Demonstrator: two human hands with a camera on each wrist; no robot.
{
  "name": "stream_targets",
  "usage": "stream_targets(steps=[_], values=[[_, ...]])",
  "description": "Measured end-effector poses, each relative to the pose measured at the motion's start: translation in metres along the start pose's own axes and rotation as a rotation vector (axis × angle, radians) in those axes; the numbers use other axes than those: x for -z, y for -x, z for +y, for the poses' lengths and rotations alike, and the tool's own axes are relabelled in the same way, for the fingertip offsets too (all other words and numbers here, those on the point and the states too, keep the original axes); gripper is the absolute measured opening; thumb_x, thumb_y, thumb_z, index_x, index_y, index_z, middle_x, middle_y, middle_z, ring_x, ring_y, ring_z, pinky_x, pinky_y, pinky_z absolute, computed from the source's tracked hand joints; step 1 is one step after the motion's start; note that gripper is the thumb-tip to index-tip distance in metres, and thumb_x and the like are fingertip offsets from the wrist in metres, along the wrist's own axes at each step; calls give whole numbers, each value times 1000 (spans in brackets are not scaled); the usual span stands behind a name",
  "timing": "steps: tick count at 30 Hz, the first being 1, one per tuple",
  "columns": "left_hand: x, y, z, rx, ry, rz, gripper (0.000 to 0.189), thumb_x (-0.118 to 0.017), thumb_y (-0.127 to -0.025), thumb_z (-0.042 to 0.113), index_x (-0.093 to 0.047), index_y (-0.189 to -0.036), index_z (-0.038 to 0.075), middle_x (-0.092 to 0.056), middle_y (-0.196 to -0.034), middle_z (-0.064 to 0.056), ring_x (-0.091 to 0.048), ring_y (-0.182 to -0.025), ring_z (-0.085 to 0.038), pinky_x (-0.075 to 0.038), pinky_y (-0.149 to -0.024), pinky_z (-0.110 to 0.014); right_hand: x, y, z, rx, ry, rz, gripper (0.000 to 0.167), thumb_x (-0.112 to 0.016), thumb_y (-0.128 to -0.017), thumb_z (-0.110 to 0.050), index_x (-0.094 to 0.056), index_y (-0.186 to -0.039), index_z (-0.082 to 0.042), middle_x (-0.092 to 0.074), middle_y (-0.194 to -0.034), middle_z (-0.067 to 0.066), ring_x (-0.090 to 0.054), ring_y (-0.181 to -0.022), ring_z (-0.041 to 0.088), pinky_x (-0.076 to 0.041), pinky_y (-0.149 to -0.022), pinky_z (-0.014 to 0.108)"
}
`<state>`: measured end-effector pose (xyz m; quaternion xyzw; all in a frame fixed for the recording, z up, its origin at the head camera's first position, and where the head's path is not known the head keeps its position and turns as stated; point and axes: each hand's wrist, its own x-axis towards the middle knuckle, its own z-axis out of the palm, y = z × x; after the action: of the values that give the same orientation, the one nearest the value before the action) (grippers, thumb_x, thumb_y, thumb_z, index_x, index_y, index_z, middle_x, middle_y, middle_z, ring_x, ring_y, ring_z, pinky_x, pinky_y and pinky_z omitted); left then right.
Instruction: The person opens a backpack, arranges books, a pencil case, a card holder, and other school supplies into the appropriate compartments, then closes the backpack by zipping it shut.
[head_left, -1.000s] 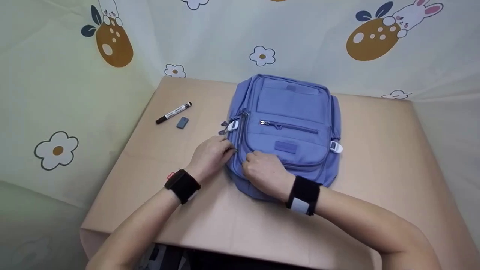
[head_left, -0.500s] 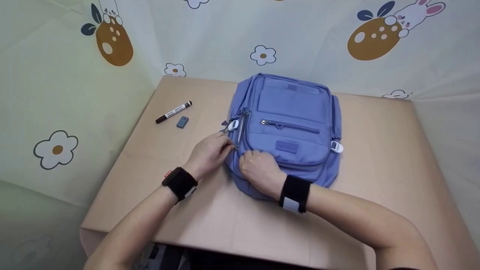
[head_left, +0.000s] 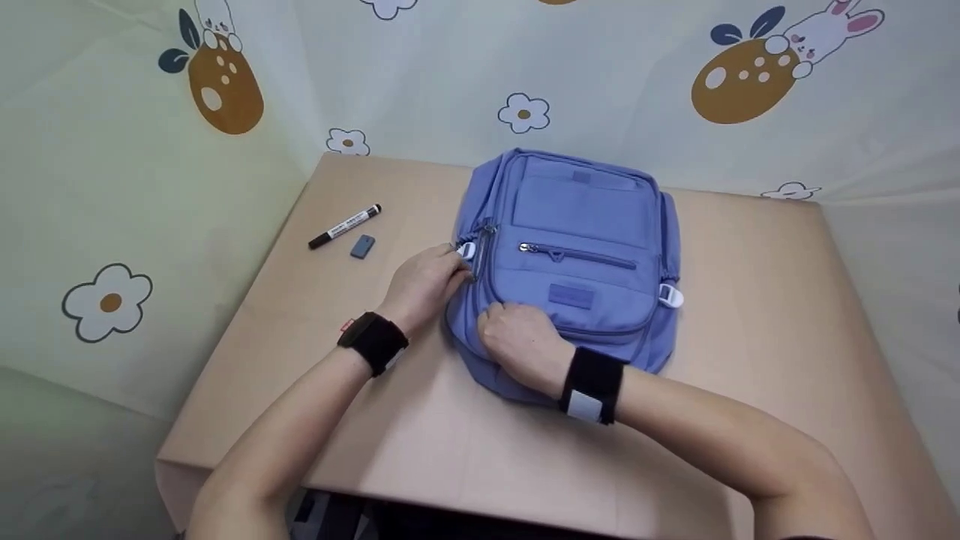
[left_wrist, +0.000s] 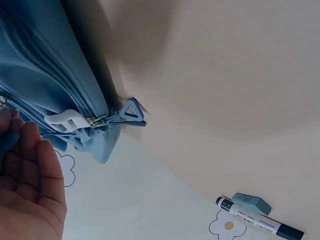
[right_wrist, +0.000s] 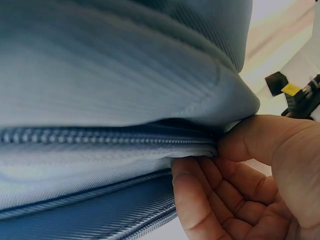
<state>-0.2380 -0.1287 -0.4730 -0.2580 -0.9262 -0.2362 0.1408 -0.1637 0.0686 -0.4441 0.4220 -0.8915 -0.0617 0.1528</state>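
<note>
A blue backpack [head_left: 585, 206] lies front side up on the table. At its left side, my left hand [head_left: 426, 289] pinches a zipper pull, a blue tab [left_wrist: 7, 144] in the left wrist view. Just above those fingers, the side zipper [head_left: 484, 251] gapes slightly. My right hand [head_left: 521, 341] is at the bag's lower left corner. In the right wrist view its thumb and fingers pinch the fabric edge at the end of a row of zipper teeth [right_wrist: 100, 137]. The right fingertips are partly hidden in the folds.
A marker [head_left: 345, 226] and a small grey-blue eraser-like block [head_left: 363, 247] lie left of the bag on the beige-covered table [head_left: 757, 360]. White buckles [head_left: 671, 295] sit on the bag's sides. A patterned cloth wall [head_left: 615, 82] stands behind the table.
My left hand has moved up along the side zipper with the pull, and the gap above it has become shorter. My right hand has shifted slightly left, still pinching the bag's lower corner.
</note>
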Motion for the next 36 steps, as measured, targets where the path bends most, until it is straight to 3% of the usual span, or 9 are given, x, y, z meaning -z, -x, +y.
stream_targets(steps=[7,17,23,28,33,36], values=[[-8,-17,-9,76,-38,16,12,-66,-101,18,-72,-102,8,-67,-98,-7,-65,-89,-27,-53,-79,-42,-2,0,-3,8,7,3,6,-68,-82,-1,-65,-81,-5,-61,-76,8,-61,-62,24,-49,-44,36],[-9,-20,-9,100,-53,4,13,-68,-100,20,-73,-103,8,-68,-98,-7,-65,-89,-27,-53,-78,-42,-1,0,-3,6,22,-41,5,-68,-82,-1,-66,-82,-5,-62,-76,8,-61,-64,23,-50,-45,35],[-9,-19,-9,54,-28,52,11,-68,-99,17,-73,-101,7,-68,-96,-7,-64,-87,-26,-52,-76,-41,-2,1,-2,4,25,-12,6,-68,-83,-2,-65,-80,-6,-61,-75,8,-61,-64,23,-49,-45,36],[-10,-19,-10,27,-19,78,10,-69,-98,15,-72,-100,6,-67,-95,-7,-64,-85,-26,-52,-74,-41,2,-2,4,24,-40,22,7,-68,-84,-2,-65,-78,-5,-61,-74,8,-61,-64,25,-50,-46,38],[-9,-19,-11,47,-20,67,12,-70,-99,17,-73,-101,6,-68,-95,-7,-65,-86,-26,-52,-75,-41,11,-18,14,93,-31,51,8,-63,-89,-7,-69,-85,-5,-62,-82,8,-59,-74,26,-51,-60,38],[-9,-18,-11,57,-20,58,13,-70,-98,18,-74,-101,6,-68,-95,-7,-65,-86,-26,-52,-76,-41,13,-27,22,111,-2,25,14,-60,-92,-9,-72,-91,-4,-64,-89,9,-59,-84,28,-51,-71,40]])
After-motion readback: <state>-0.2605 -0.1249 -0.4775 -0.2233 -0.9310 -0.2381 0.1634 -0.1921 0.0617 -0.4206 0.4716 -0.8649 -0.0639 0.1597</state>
